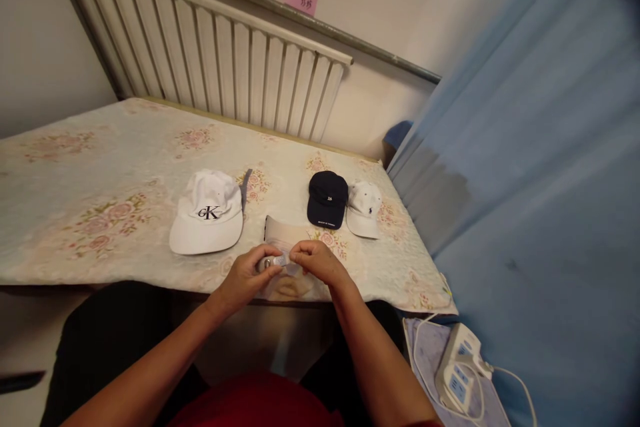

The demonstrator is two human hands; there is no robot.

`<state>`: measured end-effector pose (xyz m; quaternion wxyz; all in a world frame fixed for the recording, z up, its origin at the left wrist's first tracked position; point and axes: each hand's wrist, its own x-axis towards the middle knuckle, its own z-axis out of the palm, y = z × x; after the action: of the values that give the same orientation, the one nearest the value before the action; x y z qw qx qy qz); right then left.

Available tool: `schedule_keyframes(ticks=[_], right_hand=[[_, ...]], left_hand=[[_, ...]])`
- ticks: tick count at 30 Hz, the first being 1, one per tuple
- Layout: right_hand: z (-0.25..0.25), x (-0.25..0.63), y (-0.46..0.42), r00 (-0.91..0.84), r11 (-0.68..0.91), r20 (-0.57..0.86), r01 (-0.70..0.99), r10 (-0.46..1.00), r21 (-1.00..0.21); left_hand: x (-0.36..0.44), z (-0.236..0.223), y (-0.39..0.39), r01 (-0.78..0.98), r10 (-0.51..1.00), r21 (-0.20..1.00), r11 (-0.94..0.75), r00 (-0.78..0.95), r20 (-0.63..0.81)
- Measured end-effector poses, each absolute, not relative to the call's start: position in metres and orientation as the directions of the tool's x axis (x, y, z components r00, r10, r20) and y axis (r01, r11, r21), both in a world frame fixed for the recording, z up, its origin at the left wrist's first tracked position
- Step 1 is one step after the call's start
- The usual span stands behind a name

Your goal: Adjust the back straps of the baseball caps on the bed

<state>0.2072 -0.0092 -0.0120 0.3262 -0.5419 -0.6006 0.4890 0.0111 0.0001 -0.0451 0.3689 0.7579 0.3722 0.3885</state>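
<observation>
My left hand (255, 271) grips a small whitish object (280, 259) with a grey end and a dark mark; its exact kind is not clear. Close beside it, my right hand (317, 260) pinches its fingers together at the object's right end. What those fingertips hold is too small to make out. Beneath both hands lies a glossy, see-through flat packet or sheet (281, 230) with a beige print and a dark left edge, partly covered by the hands.
On the floral bedspread (135, 167) lie a white cap with black letters (209, 210), a black cap (327, 200) and another white cap (364, 208). A radiator (220, 53) lines the wall. Blue curtain (530, 180) hangs right, above a corded power strip (459, 370).
</observation>
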Motion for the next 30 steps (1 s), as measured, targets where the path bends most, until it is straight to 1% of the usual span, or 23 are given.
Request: schedule_keyframes(ticks=[4,10,15,22,30], right_hand=[[-0.012,0.204,-0.011,-0.209,-0.054,-0.134,0.351,0.969,-0.935],[-0.012,0.204,-0.012,-0.206,-0.053,-0.120,0.303,0.971,-0.951],[-0.013,0.206,-0.012,-0.172,-0.094,-0.143,0.266,0.975,-0.960],[-0.017,0.205,-0.013,-0.200,-0.093,-0.151,0.272,0.968,-0.958],[-0.022,0.204,-0.014,-0.177,-0.071,-0.125,0.282,0.976,-0.957]], left_hand=[[0.013,-0.042,-0.001,0.279,0.848,0.844,-0.458,0.422,0.320],[0.011,-0.046,0.000,0.291,0.853,0.839,-0.460,0.408,0.326],[0.010,-0.053,0.001,0.303,0.855,0.835,-0.458,0.406,0.322],[0.013,-0.046,-0.002,0.300,0.848,0.829,-0.473,0.411,0.335],[0.014,-0.047,-0.003,0.294,0.857,0.836,-0.463,0.387,0.339]])
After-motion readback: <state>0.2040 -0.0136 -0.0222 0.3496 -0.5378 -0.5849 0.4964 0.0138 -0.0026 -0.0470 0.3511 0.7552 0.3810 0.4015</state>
